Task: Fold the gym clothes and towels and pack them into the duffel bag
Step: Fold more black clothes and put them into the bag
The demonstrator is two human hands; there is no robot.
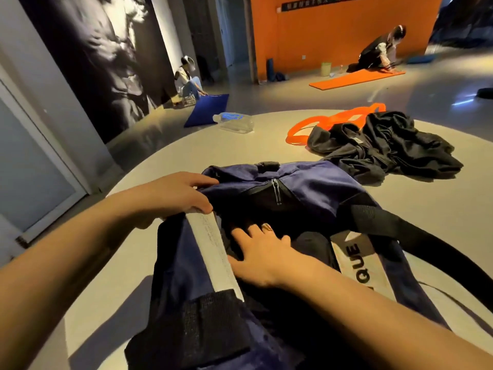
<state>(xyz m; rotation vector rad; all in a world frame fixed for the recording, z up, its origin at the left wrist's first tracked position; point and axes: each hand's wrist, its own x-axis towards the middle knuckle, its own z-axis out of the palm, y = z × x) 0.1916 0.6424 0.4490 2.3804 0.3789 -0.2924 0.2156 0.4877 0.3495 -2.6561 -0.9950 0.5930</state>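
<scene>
A navy blue duffel bag lies on a pale round table, filling the near middle of the view. Its main opening runs from near to far and gapes wide, showing a dark interior. A white band with fine print edges the left side of the opening, and a second white band on the right carries large black letters reading "QUE". A black zipper with a metal pull sits at the far end of the opening, with a black plastic buckle just beyond it. A broad black webbing strap curves off the bag toward the near right. A black mesh panel covers the bag's near left corner.

The left hand grips the far left edge of the opening, fingers curled over the fabric where the white band begins. The right hand reaches into the opening with fingers spread and fairly straight, pressing down on dark fabric inside; what that fabric is cannot be told.

Farther away on the right of the table lies a crumpled heap of black clothing, unfolded, with an orange looped band partly under its far side. A clear plastic water bottle lies on its side at the far left edge of the table.

Beyond the table, on the floor, are a blue mat at the left and an orange mat at the far right, each with a person beside it.
</scene>
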